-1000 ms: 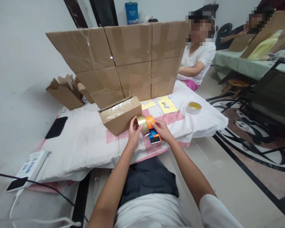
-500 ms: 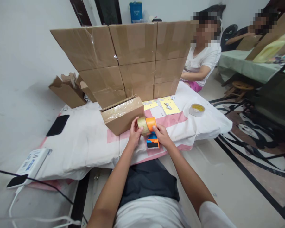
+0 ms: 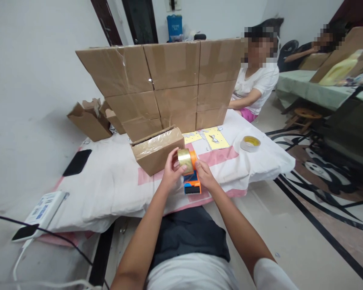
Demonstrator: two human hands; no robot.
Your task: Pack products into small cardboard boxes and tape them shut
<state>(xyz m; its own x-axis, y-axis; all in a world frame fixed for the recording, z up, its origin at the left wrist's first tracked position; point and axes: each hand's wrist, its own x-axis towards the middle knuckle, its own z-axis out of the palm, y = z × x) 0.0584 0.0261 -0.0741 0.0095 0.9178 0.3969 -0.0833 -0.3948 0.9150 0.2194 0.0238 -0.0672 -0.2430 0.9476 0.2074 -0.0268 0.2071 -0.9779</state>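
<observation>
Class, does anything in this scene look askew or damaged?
The open box at the left looks possibly torn: its top edges are ragged. The taped box by the left hand shows a dark gap along its top edge.

With twelve at the top of the view, a blue bin (image 3: 174, 25) shows near twelve o'clock. At two, a seated person in a white top (image 3: 258, 86) sits nearer than a second person (image 3: 304, 56), who is beside a green-covered table (image 3: 308, 85) with a yellow bottle (image 3: 340, 69) on it. Near three stand a wooden stool (image 3: 306, 113) and, slightly lower, a panda-patterned rug (image 3: 326, 171). A flat black object (image 3: 77, 162) lies at nine; a white power strip (image 3: 46, 207) lies at eight, near a black cable (image 3: 60, 239).
</observation>
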